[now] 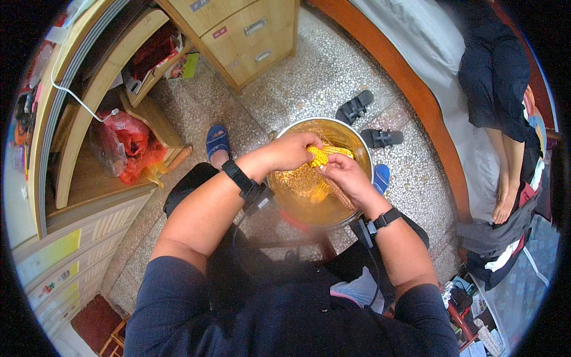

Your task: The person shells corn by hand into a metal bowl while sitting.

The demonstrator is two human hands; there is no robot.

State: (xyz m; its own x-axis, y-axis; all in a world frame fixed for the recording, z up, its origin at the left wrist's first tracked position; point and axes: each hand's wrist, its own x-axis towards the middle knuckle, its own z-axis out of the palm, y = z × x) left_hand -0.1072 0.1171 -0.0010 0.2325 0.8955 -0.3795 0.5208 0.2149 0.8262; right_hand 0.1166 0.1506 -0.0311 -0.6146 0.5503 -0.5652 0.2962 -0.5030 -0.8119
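A round metal pot point(366, 156) stands before me, with loose corn kernels point(292, 180) and ears of corn point(337, 151) in it. Above its opening, my left hand point(292, 151) grips an ear of yellow corn point(317, 157) from the left. My right hand point(349, 175) has its thumb and fingers on the near right end of the same ear. Under my right hand, a reddish-brown, stripped corncob point(341, 194) slants down to the right; whether the fingers hold it too, I cannot tell.
Black sandals point(381, 138) lie on the speckled floor beyond the pot. A wooden drawer cabinet point(250, 44) stands ahead. Red plastic bags point(134, 145) fill a shelf at left. At right, another person's legs point(497, 89) rest on a bed with an orange-brown edge point(419, 85).
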